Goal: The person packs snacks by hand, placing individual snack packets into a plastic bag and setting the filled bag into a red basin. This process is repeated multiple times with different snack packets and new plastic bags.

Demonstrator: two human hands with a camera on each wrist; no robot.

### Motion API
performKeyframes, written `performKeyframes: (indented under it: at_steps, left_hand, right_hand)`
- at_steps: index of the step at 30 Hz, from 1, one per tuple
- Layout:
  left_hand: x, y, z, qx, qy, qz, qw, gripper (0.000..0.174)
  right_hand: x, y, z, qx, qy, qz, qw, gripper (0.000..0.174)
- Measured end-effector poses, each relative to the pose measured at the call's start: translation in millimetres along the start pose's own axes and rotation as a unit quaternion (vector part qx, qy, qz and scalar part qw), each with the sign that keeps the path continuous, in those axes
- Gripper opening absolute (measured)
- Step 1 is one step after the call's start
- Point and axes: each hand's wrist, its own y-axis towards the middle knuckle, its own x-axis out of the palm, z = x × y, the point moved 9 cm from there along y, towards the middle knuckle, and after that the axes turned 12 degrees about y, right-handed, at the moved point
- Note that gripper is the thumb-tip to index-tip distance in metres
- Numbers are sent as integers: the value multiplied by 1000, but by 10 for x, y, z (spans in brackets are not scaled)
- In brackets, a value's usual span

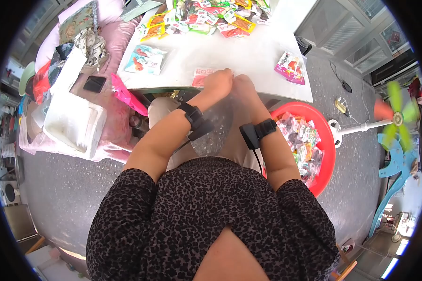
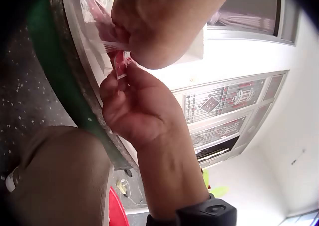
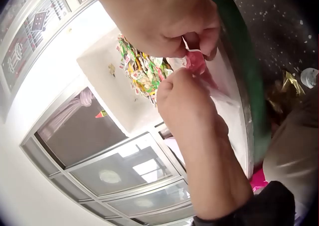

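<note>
Both hands meet at the near edge of the white table [image 1: 239, 51], holding a pink-and-clear plastic packet [image 1: 199, 79]. My left hand [image 1: 219, 84] grips it with curled fingers, and the printed part sticks out past that hand to the left. Right against it, my right hand [image 1: 245, 88] pinches a red corner [image 2: 119, 65] of the packet between thumb and fingers. Seen from the right wrist, the pink film [image 3: 196, 62] stretches between the two hands. Fingers hide much of the packet.
A pile of colourful snack packets [image 1: 206, 18] covers the table's far side. A blue-white packet [image 1: 145, 60] lies left, a purple-pink packet [image 1: 290, 68] right. Beside my right leg stands a red basin [image 1: 332, 145] full of packets. A bright pink bag [image 1: 126, 96] hangs at the left.
</note>
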Motion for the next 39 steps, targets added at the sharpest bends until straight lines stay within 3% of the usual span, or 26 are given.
performKeyframes:
  at_steps: [3, 5, 7, 10, 14, 17, 19, 21, 24, 25, 27, 30, 33, 36, 39]
  left_hand:
    - [-24, -25, -37, -2, -10, 10, 1000, 22]
    - [-74, -62, -32, 13, -28, 30, 999, 23]
    - [16, -45, -78, -5, -15, -11, 1000, 23]
    - [68, -18, -110, -17, -20, -17, 1000, 22]
    - [98, 32, -181, -27, -15, -44, 999, 22]
    - [195, 54, -273, 10, -28, 13, 999, 25]
    - [199, 48, -323, 11, -35, 16, 999, 26]
    - [231, 57, -369, 19, -35, 26, 999, 26]
    - [348, 64, -417, 21, -12, 16, 1000, 25]
    - [395, 68, -433, 10, 4, -7, 1000, 24]
    - [428, 80, -447, 7, 18, -14, 1000, 24]
    - [401, 59, -448, 21, 13, 34, 999, 25]
    - [347, 39, -456, 15, -3, 66, 998, 27]
    - [329, 36, -478, 8, -29, 70, 997, 30]
    - [305, 50, -470, 20, -22, 82, 996, 23]
  right_hand:
    - [25, -10, -113, -17, -11, 36, 999, 26]
    - [61, 351, 58, -139, -114, -41, 983, 22]
    - [105, 467, 143, -187, -135, -57, 971, 17]
    - [159, 521, 158, -195, -19, -34, 980, 12]
    - [336, 383, -27, -278, 104, -128, 946, 12]
    - [406, 372, -15, -222, 60, -224, 947, 15]
    - [308, 372, -21, -85, 67, -220, 970, 17]
    - [62, 362, 36, 122, 126, -136, 975, 21]
    - [-180, 804, -180, 57, -31, -140, 988, 32]
    - [-248, 987, -304, -16, -104, -91, 990, 33]
    - [-290, 1271, -552, -164, -244, 8, 956, 35]
    - [-186, 1518, -775, -303, -314, 116, 892, 37]
    - [58, 1591, -978, -215, -421, 142, 870, 41]
    - [326, 1668, -1016, -338, -562, 191, 730, 35]
    - [337, 1999, -856, -271, -645, 141, 700, 23]
